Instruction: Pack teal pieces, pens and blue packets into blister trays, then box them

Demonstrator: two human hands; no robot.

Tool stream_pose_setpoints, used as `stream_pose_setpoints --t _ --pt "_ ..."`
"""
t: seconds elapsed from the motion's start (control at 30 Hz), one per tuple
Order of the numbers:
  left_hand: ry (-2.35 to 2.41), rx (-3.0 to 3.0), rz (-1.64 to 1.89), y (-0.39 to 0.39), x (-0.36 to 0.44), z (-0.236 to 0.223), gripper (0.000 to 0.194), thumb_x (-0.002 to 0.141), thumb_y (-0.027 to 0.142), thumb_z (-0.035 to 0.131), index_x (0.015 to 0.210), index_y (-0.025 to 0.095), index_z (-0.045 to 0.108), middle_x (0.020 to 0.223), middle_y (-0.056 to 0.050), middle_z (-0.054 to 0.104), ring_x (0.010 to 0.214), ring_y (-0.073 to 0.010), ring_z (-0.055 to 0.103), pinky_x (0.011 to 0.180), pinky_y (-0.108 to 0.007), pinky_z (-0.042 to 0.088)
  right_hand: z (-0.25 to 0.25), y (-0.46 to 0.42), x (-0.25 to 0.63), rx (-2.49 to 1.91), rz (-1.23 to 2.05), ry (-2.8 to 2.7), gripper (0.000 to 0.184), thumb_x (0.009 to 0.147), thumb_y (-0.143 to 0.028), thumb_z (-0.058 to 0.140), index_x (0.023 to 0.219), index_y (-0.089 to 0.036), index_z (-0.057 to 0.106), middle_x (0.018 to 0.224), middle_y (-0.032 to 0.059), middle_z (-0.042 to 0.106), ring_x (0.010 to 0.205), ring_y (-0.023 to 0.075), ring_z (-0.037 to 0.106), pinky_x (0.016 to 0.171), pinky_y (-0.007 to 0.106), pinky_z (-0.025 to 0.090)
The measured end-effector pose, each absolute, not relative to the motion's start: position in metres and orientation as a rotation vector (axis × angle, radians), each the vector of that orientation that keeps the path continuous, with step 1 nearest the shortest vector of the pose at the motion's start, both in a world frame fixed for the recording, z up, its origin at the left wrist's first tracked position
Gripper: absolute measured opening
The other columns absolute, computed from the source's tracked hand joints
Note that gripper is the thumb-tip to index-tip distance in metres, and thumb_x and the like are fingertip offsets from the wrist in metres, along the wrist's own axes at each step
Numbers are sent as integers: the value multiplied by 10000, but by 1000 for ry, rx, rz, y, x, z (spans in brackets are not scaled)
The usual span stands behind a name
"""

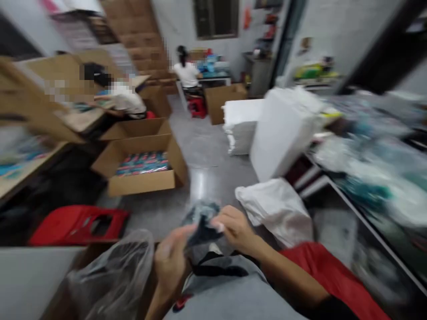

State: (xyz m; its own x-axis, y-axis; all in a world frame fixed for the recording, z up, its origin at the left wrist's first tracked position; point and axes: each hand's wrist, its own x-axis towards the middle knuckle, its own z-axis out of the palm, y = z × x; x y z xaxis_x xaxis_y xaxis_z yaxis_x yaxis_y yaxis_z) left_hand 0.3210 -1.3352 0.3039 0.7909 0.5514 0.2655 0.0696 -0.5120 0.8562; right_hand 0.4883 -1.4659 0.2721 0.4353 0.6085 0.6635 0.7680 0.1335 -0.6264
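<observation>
The small packet (pixel 202 233) I hold looks like thin, shiny plastic, though blurred. My shirt (pixel 230 289) is matt cloth, the bag (pixel 113 278) crinkled clear plastic, the stool (pixel 66 224) smooth red plastic, the box (pixel 143 183) dull cardboard, the floor (pixel 208 149) smooth and glossy.

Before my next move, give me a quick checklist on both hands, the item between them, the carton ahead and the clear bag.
1. Right hand on the dark item: ok, thumb and fingers pinch its edge.
2. Left hand grip: cannot tell; its fingertips reach the item, but blur hides the hold.
3. Item's condition: cannot tell, too blurred.
4. Carton open: ok, flaps spread, packs showing inside.
5. Clear plastic bag apart from the item: ok, it lies left of the left hand.
</observation>
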Motion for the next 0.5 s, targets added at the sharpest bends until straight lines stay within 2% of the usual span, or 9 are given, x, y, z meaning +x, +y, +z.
stream_pose_setpoints --t 0.1,0.2,0.3,0.37,0.5 --pt "683 1850 917 -1274 382 299 502 895 555 468 722 172 742 659 -43 687 622 -145 619 595 -249 515 269 -1430 552 -1621 -49 -800 364 967 -364 432 778 -207 700 723 28 687 682 156 615 639 273 472" --pt "920 1513 1041 -1219 436 289 528 782 654 561 760 167 763 527 -5 602 491 -109 512 481 -218 427 255 -1379 614 -1630 -57 -560 390 926 -457 482 771 -185 715 716 25 666 666 149 598 628 259 452" --pt "1061 1169 964 -1179 483 271 614 632 730 646 749 138 756 497 2 575 454 -96 472 446 -214 381 236 -1320 659 -1627 77 -657 431 894 -512 498 726 -176 709 651 14 635 623 143 578 600 251 440" --pt "1122 1008 925 -1157 505 264 640 541 747 695 702 129 740 518 -11 601 453 -100 486 442 -221 383 233 -1282 687 -1616 204 -793 427 901 -485 495 681 -177 694 610 7 621 600 142 581 588 250 442" --pt "1236 932 1180 -1112 514 273 623 500 758 712 620 147 695 484 4 570 434 -98 458 427 -224 369 263 -1205 735 -1377 377 -1172 381 939 -365 480 681 -188 696 626 12 632 598 136 580 587 255 442"
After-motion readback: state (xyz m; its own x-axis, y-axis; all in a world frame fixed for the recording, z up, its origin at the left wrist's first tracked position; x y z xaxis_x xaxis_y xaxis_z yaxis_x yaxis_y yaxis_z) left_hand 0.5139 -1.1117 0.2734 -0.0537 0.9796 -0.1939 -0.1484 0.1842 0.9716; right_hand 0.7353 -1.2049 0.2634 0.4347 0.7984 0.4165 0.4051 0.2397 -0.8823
